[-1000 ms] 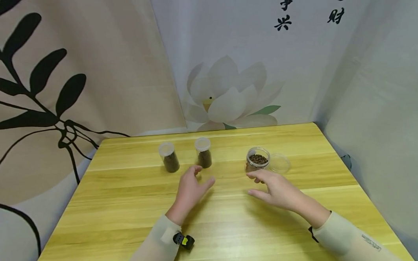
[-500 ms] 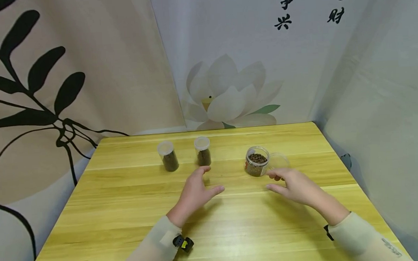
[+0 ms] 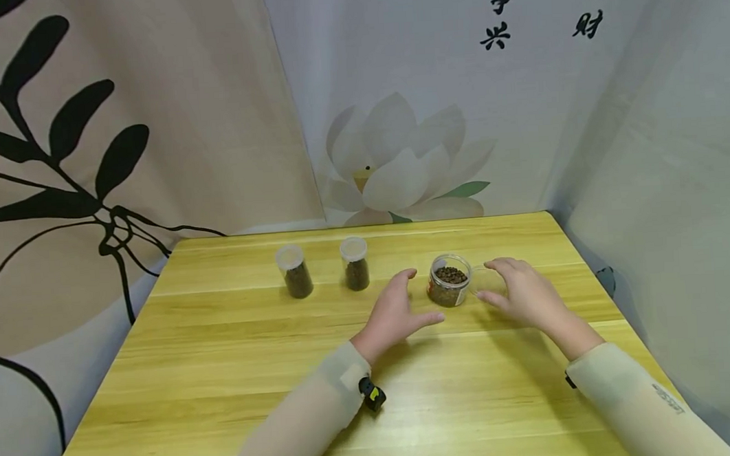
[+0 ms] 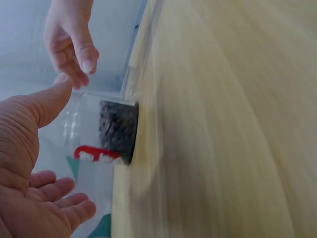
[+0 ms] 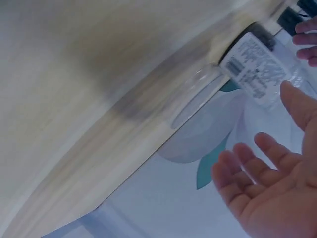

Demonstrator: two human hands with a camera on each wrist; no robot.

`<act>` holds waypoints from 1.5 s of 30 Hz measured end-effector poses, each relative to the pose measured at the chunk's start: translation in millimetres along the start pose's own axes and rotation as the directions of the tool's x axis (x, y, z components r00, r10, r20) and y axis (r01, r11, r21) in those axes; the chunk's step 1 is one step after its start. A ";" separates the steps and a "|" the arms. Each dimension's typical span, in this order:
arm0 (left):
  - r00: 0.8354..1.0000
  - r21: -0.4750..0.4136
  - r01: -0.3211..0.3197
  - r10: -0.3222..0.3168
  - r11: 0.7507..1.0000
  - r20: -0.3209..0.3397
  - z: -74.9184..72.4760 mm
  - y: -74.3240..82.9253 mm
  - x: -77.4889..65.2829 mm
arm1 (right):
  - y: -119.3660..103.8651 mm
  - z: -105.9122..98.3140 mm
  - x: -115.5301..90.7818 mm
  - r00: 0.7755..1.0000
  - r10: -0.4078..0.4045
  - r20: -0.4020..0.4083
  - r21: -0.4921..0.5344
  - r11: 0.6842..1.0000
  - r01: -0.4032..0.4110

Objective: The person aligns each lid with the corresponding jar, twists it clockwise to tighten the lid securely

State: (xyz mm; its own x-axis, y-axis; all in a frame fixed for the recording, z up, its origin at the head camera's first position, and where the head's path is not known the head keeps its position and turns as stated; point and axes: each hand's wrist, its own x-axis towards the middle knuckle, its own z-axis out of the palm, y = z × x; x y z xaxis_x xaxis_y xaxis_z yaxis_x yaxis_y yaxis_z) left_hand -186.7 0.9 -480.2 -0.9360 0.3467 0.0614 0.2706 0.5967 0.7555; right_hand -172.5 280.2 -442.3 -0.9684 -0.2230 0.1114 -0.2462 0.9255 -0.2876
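A clear jar point(image 3: 447, 294), open at the top and partly filled with small brown grains, stands upright on the wooden table. Its red label mark shows in the left wrist view and a white printed label point(image 5: 252, 67) in the right wrist view. My left hand point(image 3: 399, 312) hovers left of the jar, thumb and fingers spread, touching nothing. To the jar's right, my right hand point(image 3: 526, 294) hangs over a clear round lid point(image 5: 195, 99) lying flat on the table. The right fingers are loosely bent and hold nothing; in the head view they cover most of the lid.
Two small clear bottles with whitish caps and dark contents, a left one point(image 3: 295, 273) and a right one point(image 3: 355, 264), stand towards the table's back. A curtain point(image 3: 395, 102) with a flower print hangs behind the table point(image 3: 224, 373).
My left hand has moved right, from near the bottles to beside the jar. The right hand has shifted right and away from the body, from in front of the jar to the lid.
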 end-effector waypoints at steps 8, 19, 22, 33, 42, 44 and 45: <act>0.996 -0.092 0.083 -0.086 0.992 -0.029 28.7 6.7 25.0 | 14.5 11.4 14.4 0.998 -0.001 0.061 -0.036 0.999 0.003; 0.989 -0.124 0.113 -0.124 0.986 -0.078 47.9 9.6 40.4 | 18.8 22.6 29.2 0.993 0.026 0.113 -0.034 0.999 -0.023; 0.989 -0.134 0.112 -0.123 0.985 -0.081 51.1 9.7 42.3 | 19.1 24.2 31.9 0.993 0.029 0.114 -0.035 0.999 -0.025; 0.990 -0.151 0.101 -0.114 0.983 -0.078 59.4 10.5 48.0 | 19.9 27.1 36.9 0.992 0.038 0.123 -0.032 0.999 -0.034; 0.988 -0.137 0.103 -0.118 0.985 -0.102 65.3 10.1 50.1 | 19.2 27.6 38.1 0.989 0.048 0.139 -0.035 0.998 -0.043; 0.988 -0.140 0.098 -0.114 0.985 -0.107 66.3 10.5 50.6 | 19.1 27.7 38.5 0.988 0.054 0.146 -0.034 0.998 -0.049; 0.987 -0.140 0.095 -0.111 0.986 -0.113 66.9 10.7 50.9 | 19.2 27.8 38.7 0.988 0.055 0.147 -0.033 0.998 -0.051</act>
State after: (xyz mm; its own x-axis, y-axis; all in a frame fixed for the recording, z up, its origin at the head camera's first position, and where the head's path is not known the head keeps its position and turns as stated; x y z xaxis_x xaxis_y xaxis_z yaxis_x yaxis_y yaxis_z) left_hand -216.3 73.4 -512.7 -0.9797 0.1942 0.0503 0.1463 0.5200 0.8415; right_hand -215.8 280.8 -470.0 -0.9757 -0.2142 -0.0461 -0.1951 0.9453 -0.2615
